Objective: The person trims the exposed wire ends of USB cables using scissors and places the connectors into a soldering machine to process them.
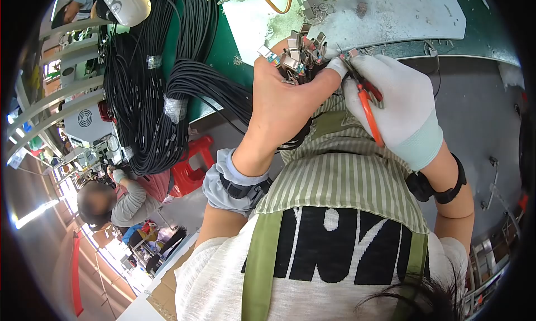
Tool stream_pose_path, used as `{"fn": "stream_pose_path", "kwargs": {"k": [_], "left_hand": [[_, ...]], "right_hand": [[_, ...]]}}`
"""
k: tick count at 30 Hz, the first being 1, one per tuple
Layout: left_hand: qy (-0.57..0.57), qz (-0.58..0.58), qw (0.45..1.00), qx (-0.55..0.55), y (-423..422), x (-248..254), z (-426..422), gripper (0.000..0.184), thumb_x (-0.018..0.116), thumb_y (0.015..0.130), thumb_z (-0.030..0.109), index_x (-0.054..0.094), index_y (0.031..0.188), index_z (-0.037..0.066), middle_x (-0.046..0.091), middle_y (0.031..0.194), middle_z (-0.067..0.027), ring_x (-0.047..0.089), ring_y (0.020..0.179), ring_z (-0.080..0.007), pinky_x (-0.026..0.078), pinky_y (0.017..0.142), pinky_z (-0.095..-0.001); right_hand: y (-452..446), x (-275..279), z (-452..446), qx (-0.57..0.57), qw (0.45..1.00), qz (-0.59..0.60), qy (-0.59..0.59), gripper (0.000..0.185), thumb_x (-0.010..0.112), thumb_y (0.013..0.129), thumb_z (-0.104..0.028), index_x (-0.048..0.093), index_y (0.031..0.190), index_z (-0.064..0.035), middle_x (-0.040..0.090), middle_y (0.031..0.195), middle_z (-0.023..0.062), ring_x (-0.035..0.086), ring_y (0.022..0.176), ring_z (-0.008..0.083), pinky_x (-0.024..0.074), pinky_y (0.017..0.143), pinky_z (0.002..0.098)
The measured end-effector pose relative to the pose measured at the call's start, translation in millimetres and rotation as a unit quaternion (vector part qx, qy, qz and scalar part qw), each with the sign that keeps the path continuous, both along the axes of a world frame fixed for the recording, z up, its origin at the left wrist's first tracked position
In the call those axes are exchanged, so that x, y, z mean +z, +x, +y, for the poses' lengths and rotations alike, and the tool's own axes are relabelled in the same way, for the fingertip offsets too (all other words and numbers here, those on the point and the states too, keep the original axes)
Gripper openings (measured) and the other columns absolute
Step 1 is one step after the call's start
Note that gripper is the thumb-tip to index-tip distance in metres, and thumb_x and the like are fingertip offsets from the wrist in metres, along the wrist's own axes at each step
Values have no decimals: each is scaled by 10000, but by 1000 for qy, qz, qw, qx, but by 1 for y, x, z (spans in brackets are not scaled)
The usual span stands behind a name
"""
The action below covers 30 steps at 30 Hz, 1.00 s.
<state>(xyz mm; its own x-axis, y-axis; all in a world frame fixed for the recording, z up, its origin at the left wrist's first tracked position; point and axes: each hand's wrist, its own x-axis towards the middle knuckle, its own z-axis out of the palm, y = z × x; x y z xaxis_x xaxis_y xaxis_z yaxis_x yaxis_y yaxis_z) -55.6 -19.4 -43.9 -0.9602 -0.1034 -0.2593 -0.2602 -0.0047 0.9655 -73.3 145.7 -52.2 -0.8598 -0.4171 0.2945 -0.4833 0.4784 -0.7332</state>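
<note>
Silvery, box-shaped metal connectors [301, 52] on thin black cables [223, 87] are bunched at upper centre, closed in by the bare left hand [282, 103], its thumb capped in white. Orange-handled metal cutters [365, 106] are held in the white-gloved right hand [405, 92], tips just beside the bunch; how far the tips are parted cannot be told. The connectors are probably light and rigid, with fragile ends; the cables should bend softly and are best gripped just below them. Small metal scraps [324, 8] are strewn across a flat white board [402, 19]; no container is clearly seen there.
</note>
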Motion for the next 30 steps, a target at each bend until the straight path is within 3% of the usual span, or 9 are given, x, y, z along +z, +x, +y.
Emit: {"fn": "stream_pose_path", "kwargs": {"k": [4,8,10,11,14,16,19,28,30], "left_hand": [[-6,-14,1000,-18,1,0,-5,140,690,741,-4,582,831,-7,592,697,21,507,608,-19,401,511,-190],[-42,22,998,29,-1,-14,-25,67,630,794,-2,590,847,12,490,584,38,376,449,-31,257,415,-211],[145,-48,988,29,-12,-21,-56,49,598,788,-12,561,773,16,508,608,17,418,494,-54,334,454,-223],[143,-49,988,30,-20,-23,-60,49,598,788,-12,561,773,16,508,608,17,418,494,-54,334,454,-223],[214,-30,976,-32,-47,-27,-67,63,576,803,1,550,752,27,475,600,3,380,474,-78,316,446,-238],[215,-28,975,-54,-59,-28,-66,62,582,803,6,550,754,27,485,612,-1,391,482,-79,326,452,-241],[217,-27,970,-104,-71,-24,-63,62,595,802,16,551,760,26,504,635,-9,413,497,-80,347,463,-248],[78,-12,983,-168,-74,-8,-62,121,649,793,63,567,715,20,513,580,-19,461,485,-99,386,452,-255],[59,0,985,-164,-73,-7,-61,130,675,777,73,578,711,16,529,574,-26,481,473,-105,391,440,-250]], "right_hand": [[4,2,1,4,998,-63,17,126,602,815,-140,590,791,-17,561,665,140,513,539,310,436,527,317],[-1,0,11,17,994,-103,-30,145,582,840,-155,585,779,-24,566,624,108,530,482,248,423,480,314],[-16,9,16,-24,968,-245,-50,185,565,858,-168,564,752,-16,549,587,86,518,447,180,397,450,298],[-22,12,16,-43,946,-317,-59,206,556,867,-174,553,739,-13,541,569,75,512,429,147,384,435,290],[-50,12,-1,-5,947,-311,-79,203,538,890,-197,587,835,-7,501,541,24,456,398,104,360,401,244],[-69,15,-10,13,947,-307,-89,217,529,902,-208,603,883,-4,481,527,-1,429,382,82,348,384,222],[-92,22,-17,80,914,-381,-115,285,626,859,-204,571,725,42,592,580,84,575,446,144,438,399,248],[-95,16,-12,106,856,-469,-190,294,641,855,-205,571,706,39,586,576,87,582,460,149,439,405,247],[-96,7,-9,149,819,-488,-262,277,646,856,-201,581,744,43,595,594,92,581,463,149,439,405,244]]}}
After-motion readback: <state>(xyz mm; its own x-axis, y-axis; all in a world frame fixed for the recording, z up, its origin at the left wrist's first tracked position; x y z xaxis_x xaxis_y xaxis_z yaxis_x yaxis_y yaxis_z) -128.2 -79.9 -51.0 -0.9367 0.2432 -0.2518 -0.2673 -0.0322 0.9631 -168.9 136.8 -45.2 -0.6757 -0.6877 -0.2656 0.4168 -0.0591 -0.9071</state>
